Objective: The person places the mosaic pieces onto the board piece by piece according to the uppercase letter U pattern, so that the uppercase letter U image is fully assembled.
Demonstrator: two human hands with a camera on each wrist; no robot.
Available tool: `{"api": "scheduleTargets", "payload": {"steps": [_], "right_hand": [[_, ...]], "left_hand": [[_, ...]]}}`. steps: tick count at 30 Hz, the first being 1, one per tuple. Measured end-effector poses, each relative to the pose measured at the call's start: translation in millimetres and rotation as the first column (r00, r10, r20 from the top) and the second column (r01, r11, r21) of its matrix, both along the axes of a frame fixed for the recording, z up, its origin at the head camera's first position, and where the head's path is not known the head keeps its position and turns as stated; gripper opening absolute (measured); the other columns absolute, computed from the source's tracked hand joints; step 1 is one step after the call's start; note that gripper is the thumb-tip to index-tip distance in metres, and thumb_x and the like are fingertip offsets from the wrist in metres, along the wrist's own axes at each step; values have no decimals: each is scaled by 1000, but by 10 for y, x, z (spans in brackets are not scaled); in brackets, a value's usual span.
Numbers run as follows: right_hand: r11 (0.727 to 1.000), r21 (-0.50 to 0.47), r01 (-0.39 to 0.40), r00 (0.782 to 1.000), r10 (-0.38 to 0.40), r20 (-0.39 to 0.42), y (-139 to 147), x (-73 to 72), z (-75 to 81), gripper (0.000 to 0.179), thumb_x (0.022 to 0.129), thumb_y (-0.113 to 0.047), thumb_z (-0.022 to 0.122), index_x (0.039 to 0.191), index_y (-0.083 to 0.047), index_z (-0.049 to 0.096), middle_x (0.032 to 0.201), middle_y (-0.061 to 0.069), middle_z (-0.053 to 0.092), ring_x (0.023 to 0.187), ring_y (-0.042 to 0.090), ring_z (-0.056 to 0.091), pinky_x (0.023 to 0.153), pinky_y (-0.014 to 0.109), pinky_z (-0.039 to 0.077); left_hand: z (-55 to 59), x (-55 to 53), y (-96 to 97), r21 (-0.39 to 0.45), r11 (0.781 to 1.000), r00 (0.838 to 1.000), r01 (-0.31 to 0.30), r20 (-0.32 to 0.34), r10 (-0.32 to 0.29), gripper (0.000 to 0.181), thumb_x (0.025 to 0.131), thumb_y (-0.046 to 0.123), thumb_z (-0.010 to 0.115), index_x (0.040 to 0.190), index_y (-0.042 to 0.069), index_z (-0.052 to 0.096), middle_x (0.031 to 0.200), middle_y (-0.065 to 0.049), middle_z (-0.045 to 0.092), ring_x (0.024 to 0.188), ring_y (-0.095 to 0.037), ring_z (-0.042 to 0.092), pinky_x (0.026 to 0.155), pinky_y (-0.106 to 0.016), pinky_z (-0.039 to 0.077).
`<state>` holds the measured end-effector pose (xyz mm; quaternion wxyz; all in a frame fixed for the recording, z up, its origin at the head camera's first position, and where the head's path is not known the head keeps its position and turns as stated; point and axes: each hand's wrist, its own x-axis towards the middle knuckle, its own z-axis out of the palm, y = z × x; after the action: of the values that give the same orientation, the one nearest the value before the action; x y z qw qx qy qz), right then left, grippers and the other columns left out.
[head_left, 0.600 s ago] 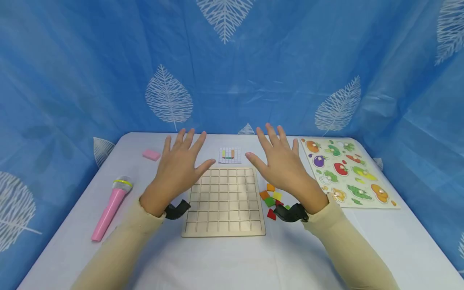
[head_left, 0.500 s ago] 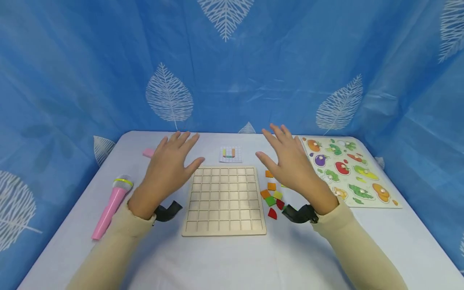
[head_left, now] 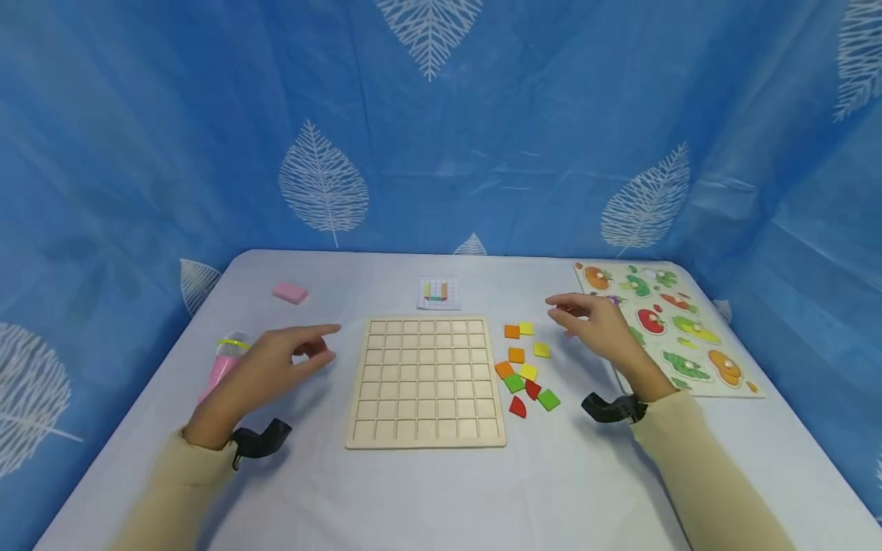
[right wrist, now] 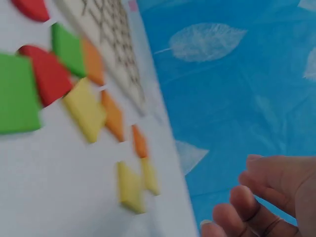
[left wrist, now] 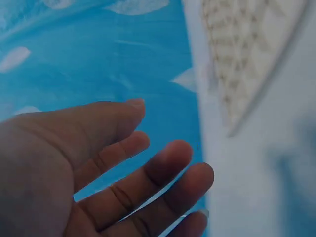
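My left hand hovers left of a wooden grid board, thumb and fingers apart and loosely bent, holding nothing. In the left wrist view its fingers spread before the blue backdrop. Over the table's right part, my right hand is likewise relaxed and holds nothing; it overlaps the edge of the vegetable puzzle board. Just left of it lie several small tiles: yellow squares, orange squares, green squares and red quarter-rounds. Beyond the grid board lies a small pattern card.
A pink toy microphone lies at the left, partly hidden behind the left hand. Farther back is a pink block. Blue leaf-patterned cloth rises behind and beside the white table.
Both hands have drawn apart and lowered toward the table's sides, from spread palms-down to loosely bent fingers. The tiles and pink block now show fully, while the microphone is partly covered.
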<state>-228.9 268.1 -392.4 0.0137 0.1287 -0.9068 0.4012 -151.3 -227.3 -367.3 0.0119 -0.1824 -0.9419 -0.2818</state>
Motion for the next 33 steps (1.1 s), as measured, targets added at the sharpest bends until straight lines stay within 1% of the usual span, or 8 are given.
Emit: {"api": "scheduleTargets", "payload": {"steps": [3, 6, 9, 12, 16, 20, 26, 33], "right_hand": [[999, -52, 5, 998, -1, 71, 22, -52, -163, 41, 101, -35, 67, 130, -6, 69, 109, 12, 70, 88, 31, 63, 68, 36, 56], [999, -34, 19, 998, -17, 62, 18, -90, -304, 34, 100, -31, 69, 125, -8, 73, 95, 12, 68, 78, 28, 59, 63, 31, 51], [999, 11, 42, 999, -43, 32, 15, -112, -430, 28, 100, -29, 70, 120, -11, 75, 81, 8, 62, 74, 25, 54, 61, 29, 44], [998, 38, 54, 998, -54, 11, 6, -116, -519, 25, 99, -28, 71, 118, -14, 77, 74, 4, 55, 70, 24, 51, 60, 29, 39], [997, 70, 25, 999, -21, -50, -40, -126, -574, 25, 98, -27, 72, 118, -13, 77, 64, 2, 49, 57, 21, 44, 56, 31, 35], [992, 127, 20, 995, -7, -98, -73, -139, -586, 29, 97, -27, 73, 122, -13, 75, 60, -1, 45, 51, 18, 38, 55, 33, 32], [983, 181, 37, 996, -22, -82, -91, -137, -577, 39, 97, -28, 72, 134, -13, 70, 60, 0, 48, 51, 20, 40, 53, 33, 31], [975, 218, 30, 998, -17, -59, -140, -125, -554, 32, 99, -28, 70, 128, -14, 73, 61, -1, 47, 53, 19, 42, 55, 33, 32]], "left_hand": [[-214, -32, -14, 26, 1000, 997, 13, 75, -15, 45, 98, 21, 72, 140, 7, 64, 86, 4, 61, 81, -15, 56, 72, -33, 51], [-379, -50, -15, 41, 999, 990, 0, 138, -6, 44, 98, 23, 71, 139, 9, 64, 80, 2, 55, 74, -15, 52, 62, -28, 45], [-477, -73, 0, 51, 999, 985, -2, 173, -7, 45, 99, 25, 71, 140, 10, 64, 77, 1, 52, 71, -15, 50, 61, -28, 42], [-548, -84, 11, 63, 998, 978, -6, 209, -8, 46, 98, 26, 71, 142, 12, 63, 75, 1, 50, 70, -16, 49, 62, -29, 41], [-613, -77, 27, 54, 998, 974, -13, 226, 1, 50, 97, 28, 72, 143, 11, 61, 72, 1, 49, 67, -15, 47, 60, -28, 39], [-625, -67, 56, 29, 999, 976, -25, 219, 18, 53, 96, 29, 73, 144, 10, 61, 70, 2, 48, 64, -14, 46, 57, -27, 37], [-660, -70, 83, 19, 999, 975, -28, 222, 23, 57, 95, 35, 75, 146, 16, 59, 68, 3, 48, 62, -14, 46, 56, -27, 37], [-693, -56, 98, 6, 1000, 979, -16, 201, 14, 56, 94, 36, 75, 145, 18, 61, 67, 5, 49, 59, -11, 44, 54, -27, 36]]}}
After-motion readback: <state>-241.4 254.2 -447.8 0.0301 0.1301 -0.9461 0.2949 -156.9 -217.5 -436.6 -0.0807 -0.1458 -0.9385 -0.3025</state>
